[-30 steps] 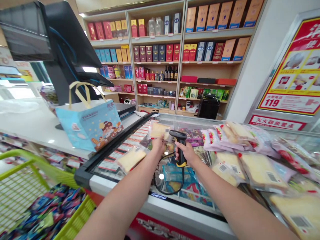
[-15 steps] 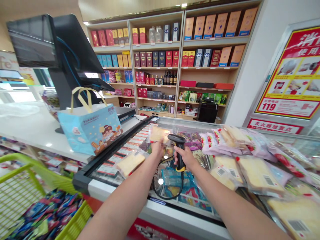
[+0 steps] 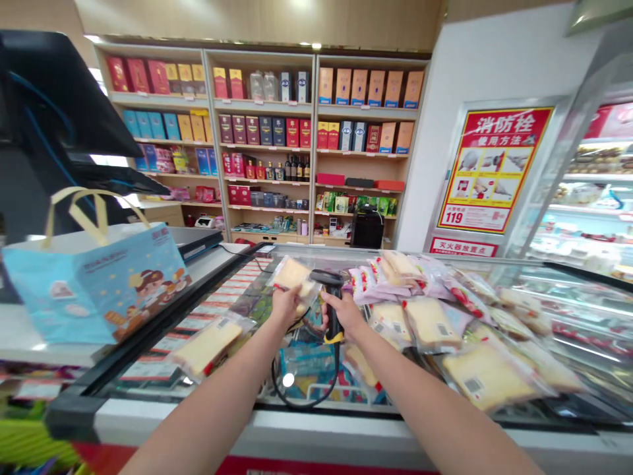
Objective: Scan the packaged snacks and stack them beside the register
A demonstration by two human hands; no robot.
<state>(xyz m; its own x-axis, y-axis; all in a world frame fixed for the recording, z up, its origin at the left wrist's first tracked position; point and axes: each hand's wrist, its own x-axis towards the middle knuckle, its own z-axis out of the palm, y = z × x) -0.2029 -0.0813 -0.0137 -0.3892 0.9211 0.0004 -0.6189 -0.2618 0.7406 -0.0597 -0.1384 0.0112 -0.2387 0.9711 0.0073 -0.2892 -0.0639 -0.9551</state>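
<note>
My left hand point(image 3: 285, 307) is shut on a clear bag of sliced bread point(image 3: 291, 276), holding it up above the freezer's glass top. My right hand point(image 3: 343, 313) grips a black handheld barcode scanner point(image 3: 333, 323) with a yellow band near its base. The scanner's head points left, close to the bag. Its black coiled cable point(image 3: 291, 396) hangs down over the goods below. Another bagged bread slice point(image 3: 208, 346) lies near my left forearm, and a heap of similar bags point(image 3: 430, 323) lies right of my right hand.
A long chest freezer point(image 3: 247, 422) runs across the view under my arms. On the white counter at left stand a blue paper bag point(image 3: 93, 284) and a black monitor point(image 3: 49, 119). Shelves of boxed liquor point(image 3: 262, 132) stand behind, and a lit chilled display case point(image 3: 588, 211) stands at right.
The view has swung to the right and the room shifted left, showing the chilled case. Both hands keep their hold, and the scanner has tilted closer to the bread bag.
</note>
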